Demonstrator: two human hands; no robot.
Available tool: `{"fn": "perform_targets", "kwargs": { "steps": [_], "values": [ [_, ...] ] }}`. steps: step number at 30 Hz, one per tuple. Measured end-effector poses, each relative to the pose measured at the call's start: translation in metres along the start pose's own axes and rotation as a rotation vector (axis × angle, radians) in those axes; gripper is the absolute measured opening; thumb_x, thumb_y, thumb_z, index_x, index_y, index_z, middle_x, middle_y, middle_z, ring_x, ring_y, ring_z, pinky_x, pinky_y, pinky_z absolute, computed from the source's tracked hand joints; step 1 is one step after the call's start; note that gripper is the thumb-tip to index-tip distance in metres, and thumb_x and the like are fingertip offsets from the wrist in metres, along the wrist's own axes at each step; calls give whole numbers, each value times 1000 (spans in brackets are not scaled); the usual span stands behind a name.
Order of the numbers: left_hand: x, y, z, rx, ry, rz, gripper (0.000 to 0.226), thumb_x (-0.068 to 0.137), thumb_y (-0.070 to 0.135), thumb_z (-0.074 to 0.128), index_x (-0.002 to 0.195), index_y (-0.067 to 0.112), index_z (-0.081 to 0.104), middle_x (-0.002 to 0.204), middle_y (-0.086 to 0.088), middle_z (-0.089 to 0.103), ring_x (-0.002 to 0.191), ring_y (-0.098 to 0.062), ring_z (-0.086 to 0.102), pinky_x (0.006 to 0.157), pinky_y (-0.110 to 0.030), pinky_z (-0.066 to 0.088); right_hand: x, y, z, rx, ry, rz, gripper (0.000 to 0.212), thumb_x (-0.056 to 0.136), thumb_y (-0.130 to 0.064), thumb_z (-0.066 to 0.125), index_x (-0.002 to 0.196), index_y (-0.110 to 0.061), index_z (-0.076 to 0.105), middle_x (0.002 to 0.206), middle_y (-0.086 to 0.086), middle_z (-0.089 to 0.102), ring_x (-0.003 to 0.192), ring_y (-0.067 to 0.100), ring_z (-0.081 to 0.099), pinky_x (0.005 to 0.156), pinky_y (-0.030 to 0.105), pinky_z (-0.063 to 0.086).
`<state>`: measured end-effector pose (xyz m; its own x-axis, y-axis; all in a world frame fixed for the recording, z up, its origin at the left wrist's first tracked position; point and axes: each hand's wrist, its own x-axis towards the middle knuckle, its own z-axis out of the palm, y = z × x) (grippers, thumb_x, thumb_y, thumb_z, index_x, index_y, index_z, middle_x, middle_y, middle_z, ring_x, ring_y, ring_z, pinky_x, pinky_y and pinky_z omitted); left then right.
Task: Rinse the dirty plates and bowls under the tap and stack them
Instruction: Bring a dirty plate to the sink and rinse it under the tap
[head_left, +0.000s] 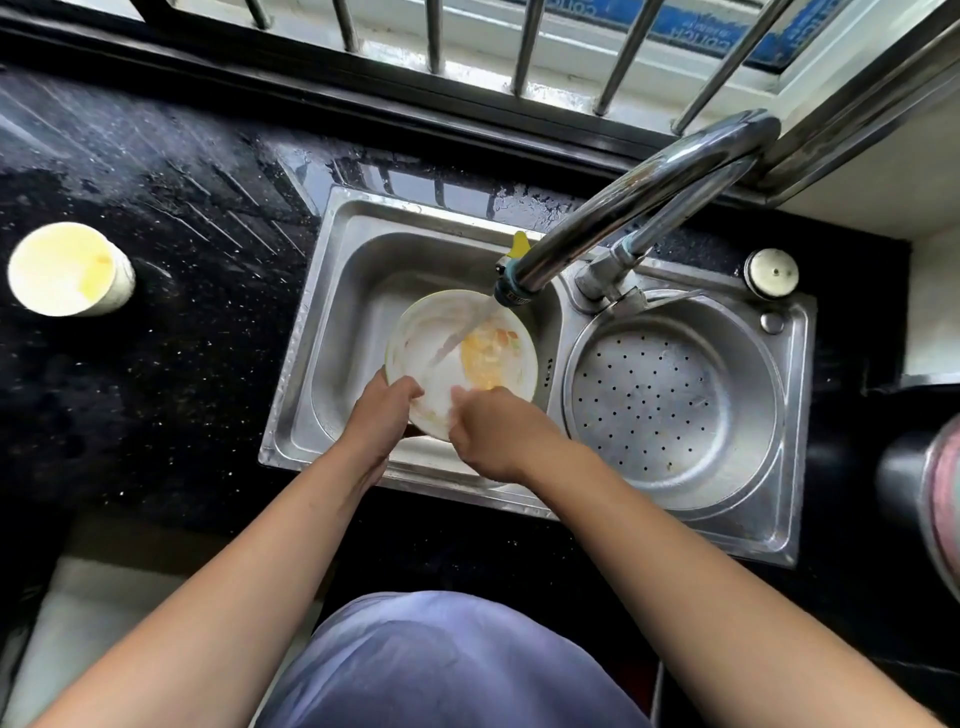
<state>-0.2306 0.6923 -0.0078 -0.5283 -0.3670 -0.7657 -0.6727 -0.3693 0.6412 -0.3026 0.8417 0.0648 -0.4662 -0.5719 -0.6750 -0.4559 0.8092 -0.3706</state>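
A white plate (441, 332) smeared with yellow and orange food sits tilted over the left basin of the steel sink (332, 260). Water runs from the tap (623, 197) onto its middle. My left hand (382, 410) grips the plate's near left rim, thumb on top. My right hand (493, 431) rests on the plate's near right part, fingers pressed on its surface. A white bowl (67, 270) with yellow residue stands on the black counter at the far left.
The right basin holds a round perforated steel strainer (670, 410). A round cap (771, 273) sits at the sink's back right corner. Window bars (524, 52) run behind the wet counter (156, 182). A dark rounded object (919, 493) is at the right edge.
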Motion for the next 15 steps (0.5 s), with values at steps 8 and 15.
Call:
{"fn": "perform_targets", "kwargs": {
  "steps": [8, 15],
  "values": [
    [-8, 3, 0, 15, -131, 20, 34, 66, 24, 62, 97, 26, 77, 89, -3, 81, 77, -21, 76, 61, -34, 62, 10, -15, -10, 151, 2, -172, 40, 101, -21, 42, 140, -16, 50, 154, 15, 45, 135, 36, 50, 105, 45, 45],
    [-8, 1, -5, -1, -134, 9, 26, 66, 22, 59, 85, 26, 76, 76, 4, 79, 67, -13, 74, 61, -28, 61, 20, 5, -2, -83, 61, 113, 42, 100, -28, 44, 134, -5, 53, 141, 21, 51, 118, 38, 58, 89, 43, 49]
  ]
}}
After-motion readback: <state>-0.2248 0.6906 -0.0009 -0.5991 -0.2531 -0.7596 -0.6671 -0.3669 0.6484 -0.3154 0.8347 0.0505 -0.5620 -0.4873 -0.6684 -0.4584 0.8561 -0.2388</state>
